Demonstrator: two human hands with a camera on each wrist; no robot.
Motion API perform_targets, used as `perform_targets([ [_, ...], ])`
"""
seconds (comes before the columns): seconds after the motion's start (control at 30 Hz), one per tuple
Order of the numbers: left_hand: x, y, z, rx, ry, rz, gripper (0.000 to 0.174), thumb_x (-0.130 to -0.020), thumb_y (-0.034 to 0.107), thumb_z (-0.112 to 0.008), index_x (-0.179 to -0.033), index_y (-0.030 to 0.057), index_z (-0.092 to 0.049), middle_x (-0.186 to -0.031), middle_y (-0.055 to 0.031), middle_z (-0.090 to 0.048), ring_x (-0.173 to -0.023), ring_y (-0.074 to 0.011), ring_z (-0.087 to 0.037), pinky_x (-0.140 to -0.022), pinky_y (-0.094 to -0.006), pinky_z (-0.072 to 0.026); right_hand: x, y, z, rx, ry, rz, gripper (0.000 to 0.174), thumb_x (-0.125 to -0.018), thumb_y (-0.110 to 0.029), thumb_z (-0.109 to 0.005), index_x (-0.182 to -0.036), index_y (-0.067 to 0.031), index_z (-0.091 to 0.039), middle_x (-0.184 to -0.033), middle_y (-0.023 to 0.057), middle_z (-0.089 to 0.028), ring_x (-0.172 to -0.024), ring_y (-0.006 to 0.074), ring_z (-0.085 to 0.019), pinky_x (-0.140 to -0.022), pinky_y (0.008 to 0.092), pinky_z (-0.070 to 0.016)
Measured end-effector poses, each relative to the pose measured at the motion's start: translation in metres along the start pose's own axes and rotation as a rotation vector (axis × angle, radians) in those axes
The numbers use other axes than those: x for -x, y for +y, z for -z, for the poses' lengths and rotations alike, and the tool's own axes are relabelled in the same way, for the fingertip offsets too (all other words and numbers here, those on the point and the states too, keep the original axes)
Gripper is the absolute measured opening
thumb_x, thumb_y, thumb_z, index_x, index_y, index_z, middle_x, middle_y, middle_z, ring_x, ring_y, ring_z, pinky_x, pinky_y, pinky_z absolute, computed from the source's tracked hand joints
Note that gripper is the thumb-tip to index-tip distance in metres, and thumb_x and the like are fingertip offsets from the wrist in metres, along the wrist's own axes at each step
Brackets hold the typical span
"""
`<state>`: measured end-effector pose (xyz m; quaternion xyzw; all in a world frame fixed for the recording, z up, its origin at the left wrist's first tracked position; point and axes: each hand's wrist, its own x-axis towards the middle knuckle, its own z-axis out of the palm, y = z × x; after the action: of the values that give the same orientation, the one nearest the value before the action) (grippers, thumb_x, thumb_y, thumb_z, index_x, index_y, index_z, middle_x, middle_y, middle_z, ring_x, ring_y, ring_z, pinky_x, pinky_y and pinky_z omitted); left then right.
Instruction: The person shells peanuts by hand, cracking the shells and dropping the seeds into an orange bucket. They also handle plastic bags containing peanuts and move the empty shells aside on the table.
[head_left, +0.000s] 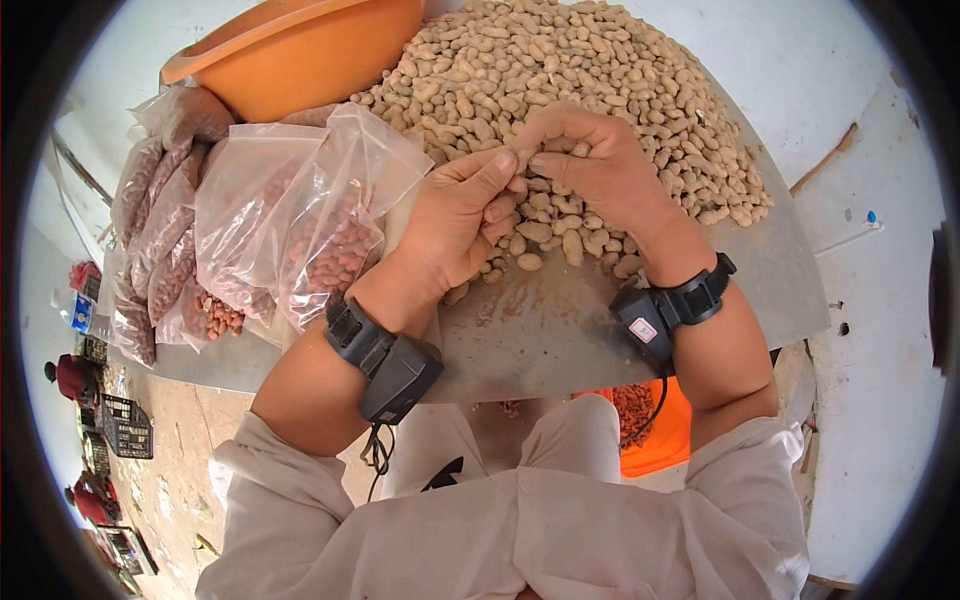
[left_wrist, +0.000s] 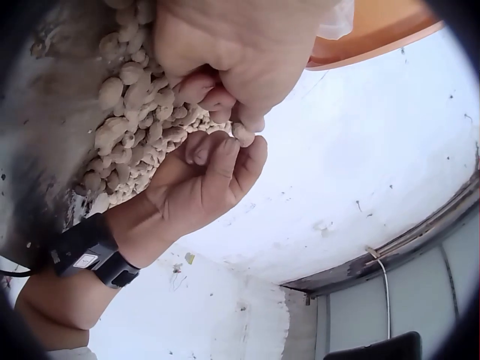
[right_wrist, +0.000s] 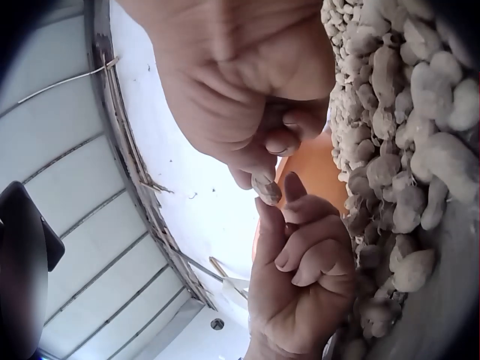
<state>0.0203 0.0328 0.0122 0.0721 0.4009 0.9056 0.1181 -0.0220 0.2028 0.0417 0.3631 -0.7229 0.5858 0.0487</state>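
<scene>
Both hands meet over the front of a heap of unshelled peanuts (head_left: 600,70). A single peanut (right_wrist: 266,189) is between the fingertips of the two hands. My right hand (head_left: 610,165) pinches it from above in the right wrist view, and my left hand (head_left: 455,215) has its thumb and forefinger at its other end. The left hand's other fingers curl toward the palm, with something small and reddish partly showing beside them. In the left wrist view the peanut (left_wrist: 242,135) shows at the right hand's (left_wrist: 206,176) fingertips.
Clear plastic bags (head_left: 270,200) of reddish kernels lie left on the metal table (head_left: 530,340). An orange basin (head_left: 310,55) stands at the back left. Below the table edge is an orange container (head_left: 665,455) with reddish contents. Black crates (head_left: 125,428) stand on the floor, far left.
</scene>
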Motion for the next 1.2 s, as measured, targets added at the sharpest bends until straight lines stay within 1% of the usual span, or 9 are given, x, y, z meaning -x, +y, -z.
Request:
perform_targets([
  [0.17, 0.002, 0.000, -0.004, -0.141, 0.032, -0.106, 0.024, -0.086, 0.012, -0.062, -0.106, -0.0006, -0.059, -0.075, -0.0005, -0.055, -0.055, -0.0047, -0.041, -0.046, -0.0176, -0.0327, 0.001, -0.003, -0.003, -0.230, 0.044, -0.180, 0.019, -0.077, -0.010, -0.068, -0.093, -0.0018, -0.066, -0.078, -0.0006, -0.059, -0.068, 0.0053, -0.050, -0.057, 0.0183, -0.0410],
  [0.27, 0.002, -0.001, -0.003, -0.230, 0.041, -0.176, 0.026, -0.085, 0.010, -0.062, -0.107, -0.0022, -0.060, -0.071, 0.0021, -0.053, -0.055, -0.0035, -0.042, -0.046, -0.0172, -0.0329, 0.002, -0.001, -0.006, -0.361, 0.064, -0.273, 0.022, -0.077, -0.010, -0.069, -0.096, 0.0010, -0.065, -0.079, 0.0012, -0.060, -0.065, 0.0055, -0.049, -0.054, 0.0185, -0.0392],
  [0.43, 0.002, -0.006, -0.002, -0.560, 0.137, -0.331, 0.021, -0.084, 0.010, -0.063, -0.103, -0.0010, -0.063, -0.066, 0.0058, -0.052, -0.058, -0.0009, -0.042, -0.050, -0.0155, -0.0345, 0.003, -0.002, -0.015, -0.591, 0.064, -0.306, 0.026, -0.078, -0.011, -0.069, -0.099, 0.0029, -0.063, -0.079, 0.0022, -0.061, -0.061, 0.0063, -0.048, -0.051, 0.0200, -0.0366],
  [0.53, 0.002, -0.003, -0.002, -0.695, 0.139, -0.406, 0.018, -0.083, 0.008, -0.063, -0.099, -0.0002, -0.065, -0.066, 0.0062, -0.053, -0.059, -0.0006, -0.041, -0.051, -0.0155, -0.0355, 0.005, -0.004, -0.021, -0.625, 0.123, -0.387, 0.026, -0.080, -0.012, -0.068, -0.101, 0.0022, -0.062, -0.080, 0.0030, -0.061, -0.063, 0.0064, -0.050, -0.054, 0.0193, -0.0384],
  [0.73, 0.007, 0.003, -0.010, -0.863, 0.151, -0.455, 0.014, -0.082, 0.005, -0.063, -0.095, -0.0005, -0.065, -0.067, 0.0049, -0.054, -0.061, -0.0022, -0.043, -0.054, -0.0180, -0.0388, 0.007, -0.004, -0.026, -0.596, 0.155, -0.371, 0.026, -0.081, -0.012, -0.066, -0.102, 0.0014, -0.060, -0.082, 0.0040, -0.063, -0.065, 0.0068, -0.053, -0.060, 0.0188, -0.0419],
  [0.87, 0.012, 0.002, -0.013, -0.904, 0.179, -0.474, 0.010, -0.082, 0.005, -0.062, -0.089, -0.0004, -0.065, -0.072, 0.0017, -0.057, -0.065, -0.0043, -0.046, -0.057, -0.0202, -0.0412, 0.009, -0.003, -0.027, -0.648, 0.141, -0.346, 0.022, -0.081, -0.012, -0.066, -0.099, 0.0008, -0.061, -0.081, 0.0043, -0.063, -0.064, 0.0068, -0.053, -0.059, 0.0191, -0.0419],
  [0.97, 0.013, 0.002, -0.014, -0.966, 0.139, -0.560, 0.016, -0.085, 0.013, -0.064, -0.093, -0.0005, -0.064, -0.071, 0.0041, -0.057, -0.062, -0.0014, -0.045, -0.054, -0.0164, -0.0386, 0.009, 0.000, -0.026, -0.671, 0.133, -0.342, 0.020, -0.081, -0.010, -0.066, -0.097, 0.0004, -0.061, -0.080, 0.0040, -0.062, -0.063, 0.0070, -0.053, -0.057, 0.0190, -0.0415],
  [1.07, 0.012, 0.000, -0.011, -1.061, 0.166, -0.595, 0.016, -0.085, 0.013, -0.063, -0.093, -0.0007, -0.064, -0.070, 0.0039, -0.056, -0.061, -0.0015, -0.045, -0.053, -0.0171, -0.0392, 0.010, 0.001, -0.026, -0.702, 0.134, -0.342, 0.018, -0.081, -0.009, -0.066, -0.096, 0.0003, -0.062, -0.077, 0.0032, -0.061, -0.062, 0.0071, -0.052, -0.056, 0.0189, -0.0411],
  [1.2, 0.010, 0.001, -0.013, -0.917, 0.162, -0.507, 0.013, -0.085, 0.011, -0.062, -0.090, -0.0011, -0.064, -0.069, 0.0033, -0.056, -0.061, -0.0025, -0.046, -0.053, -0.0176, -0.0388, 0.010, 0.002, -0.031, -0.802, 0.161, -0.367, 0.015, -0.082, -0.007, -0.064, -0.094, 0.0004, -0.062, -0.075, 0.0021, -0.060, -0.062, 0.0071, -0.052, -0.056, 0.0187, -0.0415],
])
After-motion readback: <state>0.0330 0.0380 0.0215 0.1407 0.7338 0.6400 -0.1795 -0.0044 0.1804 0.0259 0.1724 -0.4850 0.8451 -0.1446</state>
